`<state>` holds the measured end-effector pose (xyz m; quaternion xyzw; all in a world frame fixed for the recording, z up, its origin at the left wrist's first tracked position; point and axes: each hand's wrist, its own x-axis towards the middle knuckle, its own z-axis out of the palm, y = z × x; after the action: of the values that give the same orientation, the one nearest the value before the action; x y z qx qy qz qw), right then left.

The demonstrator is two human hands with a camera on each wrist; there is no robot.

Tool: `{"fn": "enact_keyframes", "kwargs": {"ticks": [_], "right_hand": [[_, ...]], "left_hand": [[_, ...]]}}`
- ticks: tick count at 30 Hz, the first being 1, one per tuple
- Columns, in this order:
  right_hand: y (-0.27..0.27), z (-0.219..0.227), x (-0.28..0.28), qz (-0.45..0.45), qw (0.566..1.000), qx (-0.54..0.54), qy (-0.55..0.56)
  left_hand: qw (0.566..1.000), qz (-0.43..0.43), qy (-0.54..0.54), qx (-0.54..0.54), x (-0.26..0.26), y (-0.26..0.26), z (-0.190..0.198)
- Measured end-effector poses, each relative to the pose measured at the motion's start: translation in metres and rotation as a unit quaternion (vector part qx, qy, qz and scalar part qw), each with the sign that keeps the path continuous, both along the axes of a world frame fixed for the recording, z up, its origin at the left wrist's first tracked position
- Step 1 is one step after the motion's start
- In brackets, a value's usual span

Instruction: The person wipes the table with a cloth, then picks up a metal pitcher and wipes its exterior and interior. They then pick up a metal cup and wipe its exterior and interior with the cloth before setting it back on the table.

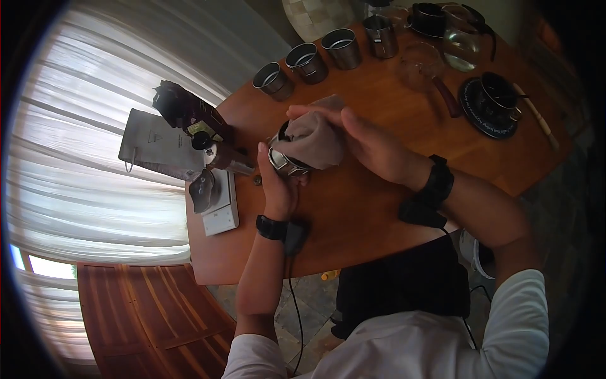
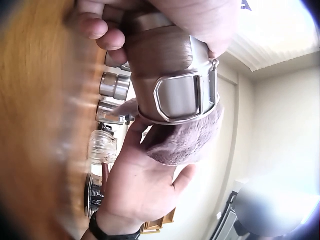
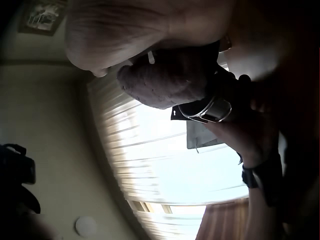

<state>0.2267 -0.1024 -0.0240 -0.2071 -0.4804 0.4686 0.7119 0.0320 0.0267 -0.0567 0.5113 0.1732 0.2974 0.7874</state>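
Observation:
A steel cup (image 2: 167, 75) with folded wire handles is gripped by the left hand (image 1: 279, 183), its fingers curled round the outside. A grey-brown cloth (image 1: 314, 140) covers part of the cup's mouth. The right hand (image 1: 372, 142) is against the cloth with fingers extended over its far side and the thumb raised apart. In the left wrist view the cloth (image 2: 187, 140) bulges out of the rim beside the right palm (image 2: 142, 192). The right wrist view is dark; the cloth (image 3: 165, 80) shows below the hand.
Several steel cups (image 1: 341, 49) line the table's far edge. A white scale (image 1: 221, 215), a grey bag (image 1: 154, 142) and a dark bag (image 1: 189, 114) stand at the left. Towards the right are a glass vessel (image 1: 462, 49), a red-brown handle (image 1: 446, 98) and a dark cup on a saucer (image 1: 486, 123).

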Motion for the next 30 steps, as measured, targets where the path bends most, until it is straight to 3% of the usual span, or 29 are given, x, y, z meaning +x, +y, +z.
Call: {"fn": "enact_keyframes", "kwargs": {"ticks": [1, 2, 3, 5, 6, 8, 12, 14, 16, 21, 24, 28, 30], "right_hand": [[-0.002, -0.001, -0.002, -0.078, 0.979, 0.036, -0.184], [-0.001, -0.001, 0.001, -0.129, 0.947, 0.089, -0.281], [-0.002, -0.001, 0.001, -0.129, 0.947, 0.089, -0.281], [-0.005, 0.005, 0.001, -0.170, 0.931, 0.120, -0.298], [-0.004, 0.005, -0.001, -0.169, 0.931, 0.121, -0.299], [-0.005, 0.005, -0.006, -0.220, 0.900, 0.168, -0.337], [-0.001, -0.002, -0.008, -0.250, 0.868, 0.177, -0.391], [0.004, -0.003, 0.000, -0.325, 0.803, 0.197, -0.460], [0.006, -0.005, 0.001, -0.330, 0.805, 0.193, -0.454], [0.001, -0.007, 0.005, -0.324, 0.800, 0.139, -0.486], [0.002, -0.011, 0.008, -0.331, 0.785, 0.096, -0.514], [0.005, -0.016, 0.008, -0.298, 0.824, 0.036, -0.480], [0.006, -0.019, 0.010, -0.282, 0.841, 0.017, -0.462]], "left_hand": [[0.996, 0.086, 0.024, -0.013, 0.012, -0.010, 0.006], [0.984, 0.172, 0.047, -0.025, 0.018, -0.015, 0.009], [0.984, 0.172, 0.048, -0.025, 0.015, -0.017, 0.011], [0.993, 0.060, 0.093, 0.049, 0.007, -0.017, 0.013], [0.993, 0.061, 0.092, 0.049, 0.007, -0.016, 0.013], [0.998, -0.023, 0.027, -0.052, 0.006, -0.016, 0.010], [0.990, -0.034, 0.031, -0.135, 0.008, -0.018, 0.007], [0.994, -0.036, 0.028, -0.100, 0.008, -0.022, 0.008], [0.996, -0.036, 0.028, -0.083, 0.005, -0.023, 0.008], [0.982, -0.039, 0.163, 0.091, -0.002, -0.015, -0.004], [0.973, -0.032, 0.193, 0.124, -0.003, -0.012, -0.010], [0.969, 0.051, 0.108, 0.215, 0.003, -0.029, 0.002], [0.938, 0.077, 0.058, 0.333, 0.002, -0.031, 0.012]]}}
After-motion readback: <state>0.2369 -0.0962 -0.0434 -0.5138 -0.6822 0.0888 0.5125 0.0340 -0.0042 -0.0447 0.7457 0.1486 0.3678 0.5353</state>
